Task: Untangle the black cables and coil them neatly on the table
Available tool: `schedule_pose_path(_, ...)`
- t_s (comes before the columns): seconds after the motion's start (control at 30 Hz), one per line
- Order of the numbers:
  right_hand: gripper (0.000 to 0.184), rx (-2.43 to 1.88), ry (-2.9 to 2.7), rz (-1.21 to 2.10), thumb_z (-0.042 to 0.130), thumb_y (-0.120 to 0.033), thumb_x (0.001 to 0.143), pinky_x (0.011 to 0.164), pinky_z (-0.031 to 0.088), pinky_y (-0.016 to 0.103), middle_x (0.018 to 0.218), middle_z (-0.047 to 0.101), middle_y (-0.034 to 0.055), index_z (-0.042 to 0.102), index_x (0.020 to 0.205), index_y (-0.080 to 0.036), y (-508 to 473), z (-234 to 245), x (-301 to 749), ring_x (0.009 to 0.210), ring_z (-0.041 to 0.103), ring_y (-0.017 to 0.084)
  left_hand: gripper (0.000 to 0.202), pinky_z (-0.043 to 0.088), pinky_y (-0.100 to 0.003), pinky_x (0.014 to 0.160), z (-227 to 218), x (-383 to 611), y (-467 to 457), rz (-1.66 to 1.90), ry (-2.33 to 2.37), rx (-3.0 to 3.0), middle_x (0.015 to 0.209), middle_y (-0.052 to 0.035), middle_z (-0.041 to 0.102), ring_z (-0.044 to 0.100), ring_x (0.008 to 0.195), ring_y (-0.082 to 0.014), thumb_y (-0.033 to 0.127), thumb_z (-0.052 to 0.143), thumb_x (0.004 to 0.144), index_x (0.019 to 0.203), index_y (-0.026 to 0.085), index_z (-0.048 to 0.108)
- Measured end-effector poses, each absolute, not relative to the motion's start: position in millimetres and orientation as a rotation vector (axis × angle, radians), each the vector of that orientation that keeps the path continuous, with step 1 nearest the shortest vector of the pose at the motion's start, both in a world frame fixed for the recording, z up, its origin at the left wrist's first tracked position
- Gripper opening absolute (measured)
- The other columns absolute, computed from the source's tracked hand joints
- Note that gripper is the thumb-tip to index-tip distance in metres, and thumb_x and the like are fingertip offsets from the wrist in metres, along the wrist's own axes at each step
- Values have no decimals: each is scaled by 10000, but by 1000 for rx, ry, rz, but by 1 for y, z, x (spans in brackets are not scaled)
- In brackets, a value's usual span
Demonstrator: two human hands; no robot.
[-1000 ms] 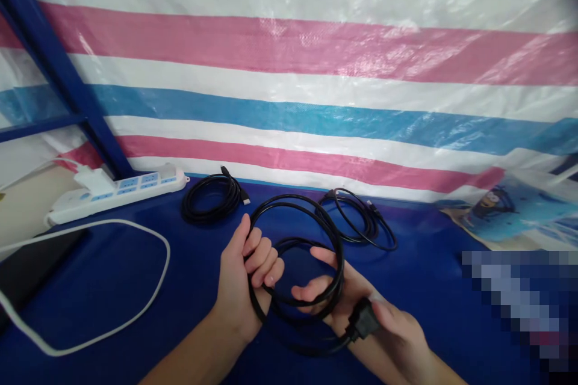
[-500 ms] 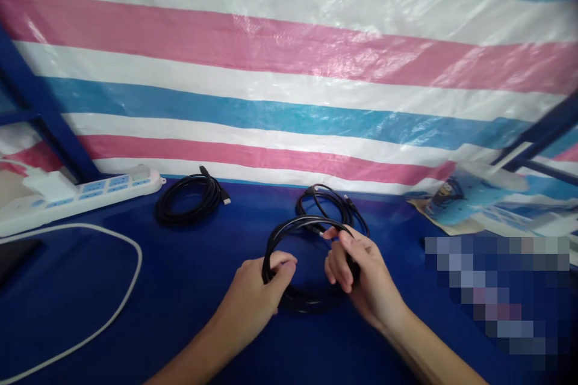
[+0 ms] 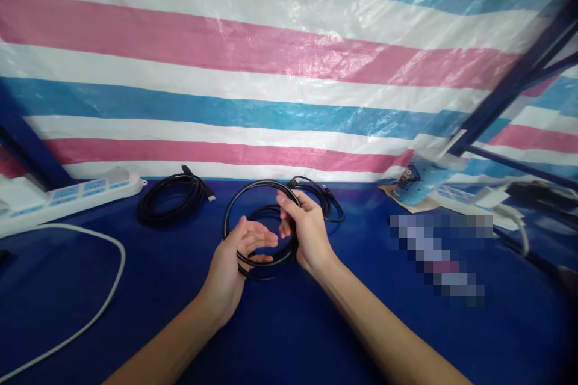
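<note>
A black cable [image 3: 261, 183] hangs in loose round loops between my two hands, above the blue tabletop. My right hand [image 3: 308, 225] is closed around the loops on their right side. On the left, my left hand [image 3: 239, 258] has its fingers stretched out and apart, with the loops passing beside and across them. Where the cable's ends lie is hidden by the hands. Just behind my right hand sits a thinner coiled black cable [image 3: 336, 207]. Farther left lies another coiled black cable [image 3: 143, 210], its two connectors sticking out at the right.
A white power strip [image 3: 94, 191] stands at the back left. A white cord [image 3: 121, 264] curves over the left of the blue table [image 3: 149, 307]. At the right back are a blue cup [image 3: 418, 174] and another white strip [image 3: 469, 204]. A striped sheet [image 3: 226, 96] hangs behind.
My left hand has loosened from a closed grip to spread fingers. The held loops now stand more open and higher. The view has shifted to the right.
</note>
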State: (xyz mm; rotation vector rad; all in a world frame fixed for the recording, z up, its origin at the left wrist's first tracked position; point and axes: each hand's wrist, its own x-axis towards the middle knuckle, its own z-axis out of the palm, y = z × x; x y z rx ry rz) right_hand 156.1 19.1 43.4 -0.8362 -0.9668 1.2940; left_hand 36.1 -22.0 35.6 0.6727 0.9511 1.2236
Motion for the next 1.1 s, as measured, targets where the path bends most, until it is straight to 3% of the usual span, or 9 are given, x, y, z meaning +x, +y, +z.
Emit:
schedule_pose_path(0.1,216,-850,-1009,1267,721,-317,717,287,240,155,508,483,-82,584,712,-150,27,48,158,288,336,15,394,520,-265,645,39,33,-25,1110,1004,743,811,-130,700,652,796,-201,454,430,891,852,108,614)
schedule_pose_path(0.2,243,-860,-994,1244,719,-347,712,276,251,150,582,550,-71,570,757,-160,30,46,165,292,361,13,383,547,-324,581,36,31,-26,978,1009,694,856,-145,699,654,795,-231,451,447,889,907,106,613)
schedule_pose_path(0.4,458,-849,-938,1388,756,-260,652,305,348,171,650,611,-73,505,1030,-201,26,37,156,318,439,52,284,525,-292,477,23,37,-19,1163,982,479,581,-19,546,642,684,-198,329,332,946,846,140,519)
schedule_pose_path(0.53,250,-810,-863,1547,649,-336,760,338,376,188,567,559,-70,543,900,-158,19,37,151,302,361,32,288,522,-286,483,24,38,-17,1205,975,529,613,-2,515,607,654,-166,343,309,948,866,154,511)
schedule_pose_path(0.67,194,-778,-817,1623,610,-351,804,303,279,154,414,366,-129,561,847,-168,14,43,156,286,188,14,304,475,-254,430,26,31,-15,1178,1020,677,633,5,504,571,645,-169,431,390,910,860,179,552)
schedule_pose_path(0.8,269,-774,-825,1691,629,-376,801,284,203,153,383,259,-137,495,682,-176,11,50,165,286,139,15,323,421,-223,436,27,17,-7,1137,1194,867,627,-5,516,520,615,-160,475,620,765,734,153,606)
schedule_pose_path(0.9,334,-757,-807,1684,637,-378,798,285,184,153,394,256,-133,433,620,-182,6,51,169,291,135,11,299,400,-197,517,26,8,-2,1174,1327,976,728,-37,592,527,728,-167,421,742,659,730,144,651)
schedule_pose_path(1.0,362,-707,-766,1646,637,-380,796,289,183,154,394,245,-132,401,601,-187,2,50,167,294,141,14,377,432,-212,617,24,9,-3,1239,1386,1005,909,-49,618,530,898,-190,523,680,691,823,170,664)
schedule_pose_path(1.1,395,-658,-727,1619,658,-395,775,290,173,157,386,238,-128,390,573,-186,0,49,162,293,151,15,503,487,-270,644,24,19,-9,1372,1322,847,897,-33,582,534,896,-193,670,522,735,816,180,607)
